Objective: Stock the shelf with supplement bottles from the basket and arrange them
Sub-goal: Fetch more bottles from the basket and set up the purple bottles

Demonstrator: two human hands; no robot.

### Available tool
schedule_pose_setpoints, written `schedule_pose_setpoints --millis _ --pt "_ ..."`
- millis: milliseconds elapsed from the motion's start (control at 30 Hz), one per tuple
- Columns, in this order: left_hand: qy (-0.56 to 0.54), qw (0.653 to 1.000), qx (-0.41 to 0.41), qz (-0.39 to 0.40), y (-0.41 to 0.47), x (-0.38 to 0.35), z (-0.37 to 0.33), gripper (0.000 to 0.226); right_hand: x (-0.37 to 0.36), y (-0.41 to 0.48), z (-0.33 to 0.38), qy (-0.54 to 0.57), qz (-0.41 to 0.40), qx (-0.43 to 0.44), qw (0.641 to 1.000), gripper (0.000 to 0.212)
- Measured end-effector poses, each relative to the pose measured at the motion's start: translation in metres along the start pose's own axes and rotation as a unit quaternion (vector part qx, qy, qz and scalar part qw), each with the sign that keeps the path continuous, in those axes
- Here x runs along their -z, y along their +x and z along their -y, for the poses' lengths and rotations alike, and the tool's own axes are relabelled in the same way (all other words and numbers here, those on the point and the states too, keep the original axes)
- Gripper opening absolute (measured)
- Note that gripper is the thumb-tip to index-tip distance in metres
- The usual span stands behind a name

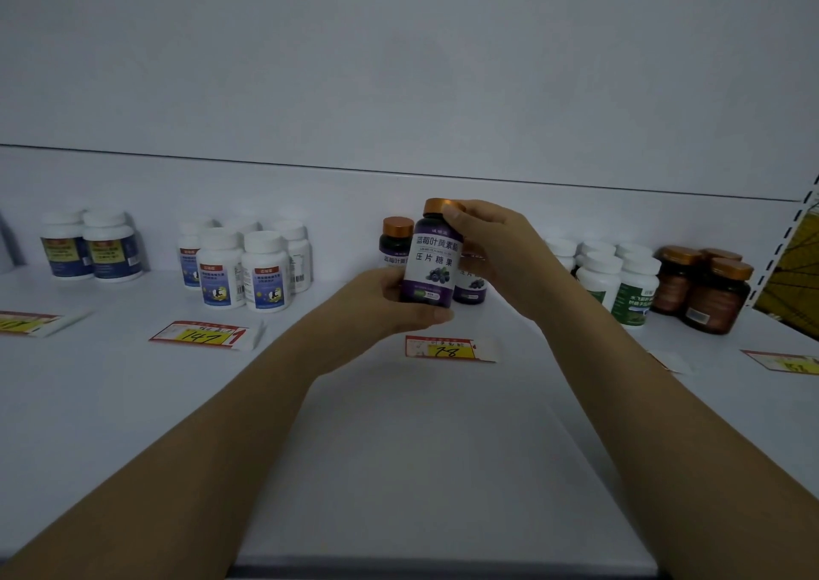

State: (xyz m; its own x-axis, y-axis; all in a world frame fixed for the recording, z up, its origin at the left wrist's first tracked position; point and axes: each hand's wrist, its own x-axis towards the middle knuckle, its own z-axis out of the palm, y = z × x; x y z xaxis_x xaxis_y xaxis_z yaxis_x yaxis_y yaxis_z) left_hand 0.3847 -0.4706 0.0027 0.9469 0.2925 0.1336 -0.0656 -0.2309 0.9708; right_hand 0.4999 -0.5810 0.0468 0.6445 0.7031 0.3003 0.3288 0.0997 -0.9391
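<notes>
I see the left hand (394,300) cupping the purple bottle's (429,264) base mid-frame, the right hand (492,247) pinching its orange cap (436,207).

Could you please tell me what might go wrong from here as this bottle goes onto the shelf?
1. The purple-label bottle, gripped at its base by the left hand and at its cap by the right hand, is just in front of two matching bottles; pushing it back could topple them.
2. The right forearm passes close to the green-label white bottles; a sideways sweep might knock them over.
</notes>
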Motion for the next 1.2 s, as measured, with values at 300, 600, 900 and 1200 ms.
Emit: schedule_pose_setpoints --millis 300,600,900,1200 --pt "0.12 0.967 -0.145 -0.17 0.007 0.019 0.001 0.05 -0.011 -0.014 0.015 -0.083 0.084 0.17 0.978 0.039" --pt "0.153 0.912 -0.245 -0.292 0.001 0.028 -0.003 0.041 -0.031 -0.021 0.007 -0.161 0.127 0.309 0.929 0.046" --pt "0.107 0.972 -0.162 -0.131 -0.007 0.018 -0.021 0.043 -0.014 -0.017 0.034 -0.06 0.033 0.2 0.977 0.04" --pt "-0.027 0.999 0.034 -0.004 -0.001 0.005 -0.021 0.051 -0.003 0.004 0.01 -0.062 -0.027 -0.139 0.988 0.055"
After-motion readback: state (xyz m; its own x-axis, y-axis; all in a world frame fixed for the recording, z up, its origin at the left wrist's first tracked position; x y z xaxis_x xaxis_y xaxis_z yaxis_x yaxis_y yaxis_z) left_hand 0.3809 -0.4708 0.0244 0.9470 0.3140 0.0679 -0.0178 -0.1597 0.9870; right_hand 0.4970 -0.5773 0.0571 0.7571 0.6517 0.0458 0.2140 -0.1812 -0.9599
